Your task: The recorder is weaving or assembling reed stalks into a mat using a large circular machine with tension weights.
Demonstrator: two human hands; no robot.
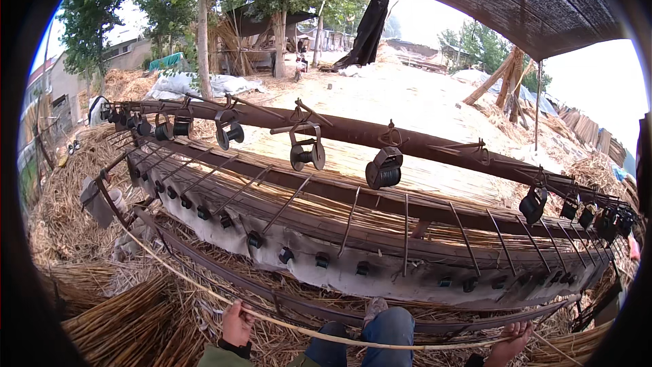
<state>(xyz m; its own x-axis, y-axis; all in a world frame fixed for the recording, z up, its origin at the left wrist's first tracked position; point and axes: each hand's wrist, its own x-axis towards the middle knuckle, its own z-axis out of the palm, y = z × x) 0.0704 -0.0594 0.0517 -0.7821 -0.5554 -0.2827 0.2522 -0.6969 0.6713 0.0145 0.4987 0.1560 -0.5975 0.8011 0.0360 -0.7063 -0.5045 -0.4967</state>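
A long pale reed stalk (319,334) bows across the near side, in front of my knees. My left hand (237,326) is closed around it. Farther right, my right hand (511,344) has its fingers curled on the same stalk near its other end. Beyond my hands stands a long rusty metal frame (435,250) with slanting rods and a layer of reeds lying on it. Wire spools (308,154) in metal holders hang from its upper pipe (353,129). Several dark spools (255,239) hang along the near side against a whitish sheet (401,287).
A low curved rail (224,282) runs between me and the frame. Bundled reeds (129,319) lie at the lower left, with loose straw around. Dark shade netting (502,0) spans overhead. Trees, reed stacks and a distant person (301,54) stand farther off.
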